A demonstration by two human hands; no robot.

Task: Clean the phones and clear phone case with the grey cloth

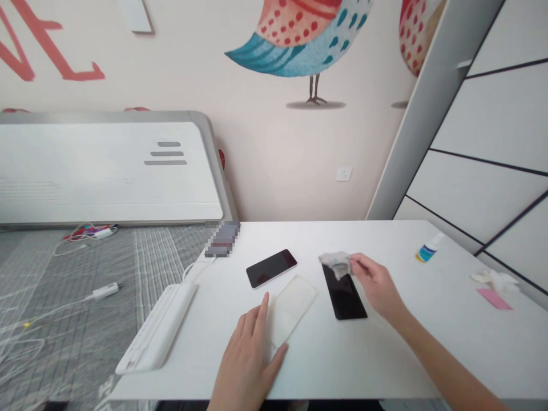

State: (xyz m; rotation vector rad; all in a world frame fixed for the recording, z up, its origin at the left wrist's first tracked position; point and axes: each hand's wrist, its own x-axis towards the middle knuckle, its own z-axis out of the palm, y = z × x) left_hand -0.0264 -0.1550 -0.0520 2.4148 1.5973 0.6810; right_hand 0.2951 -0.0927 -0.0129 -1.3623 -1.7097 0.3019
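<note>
**Now: grey cloth (pixel 336 264) pinched on black phone (pixel 345 297)**

The right grip (pixel 377 285) pressed together on the cloth at the phone's top end, right of centre on the counter (pixel 385 365). The left grip (pixel 246 357) lay spread on a clear phone case (pixel 295 308). Grit in the cloth could scratch the glass; a hard press could skid the case.

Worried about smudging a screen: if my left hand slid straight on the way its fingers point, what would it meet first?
Probably the black smartphone, lying just ahead of the index finger of the left hand, though depth is hard to judge. The clear phone case lies to the right of that line.
</note>
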